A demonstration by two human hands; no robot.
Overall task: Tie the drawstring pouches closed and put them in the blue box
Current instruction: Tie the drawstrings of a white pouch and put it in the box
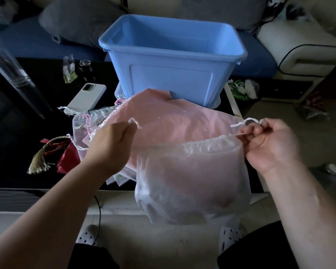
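Left hand and right hand pinching white drawstring ends, translucent pouch hanging between, blue box behind

Black table, glossy, left and centre of frame.
- Upper centre: blue box, upright, open-topped.
- Left of box: white phone, camera side up.
- Upper left: clear wrapper.
- Centre: pink pouch heaped over clear pouches, touching box front.
- Lower left: red cloth with gold tassel.
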